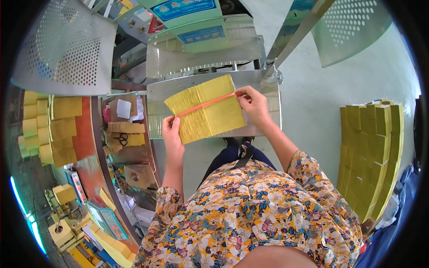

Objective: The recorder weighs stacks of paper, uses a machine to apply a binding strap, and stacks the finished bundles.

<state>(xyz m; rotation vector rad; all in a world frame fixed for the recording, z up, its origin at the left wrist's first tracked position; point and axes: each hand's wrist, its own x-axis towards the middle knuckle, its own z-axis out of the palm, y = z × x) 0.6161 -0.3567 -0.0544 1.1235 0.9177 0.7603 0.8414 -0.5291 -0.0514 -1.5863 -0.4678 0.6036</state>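
A stack of yellow paper (214, 120), finely creased on its left half, is held up at a tilt over the metal machine table (268, 123). An orange-red band (204, 104) runs across it from side to side. My left hand (172, 129) is closed on the left edge, its thumb on top beside the band's end. At the right edge my right hand (254, 105) pinches the other end of the band between thumb and fingers. Whether the band passes under the stack is hidden.
Beyond the table stands a green machine with a clear guard (201, 44). Perforated metal guards (67, 49) flank it. Yellow paper bundles (371, 152) are piled at right. At left, a red bench (87, 138) carries more bundles; black scissors (121, 139) lie on a shelf.
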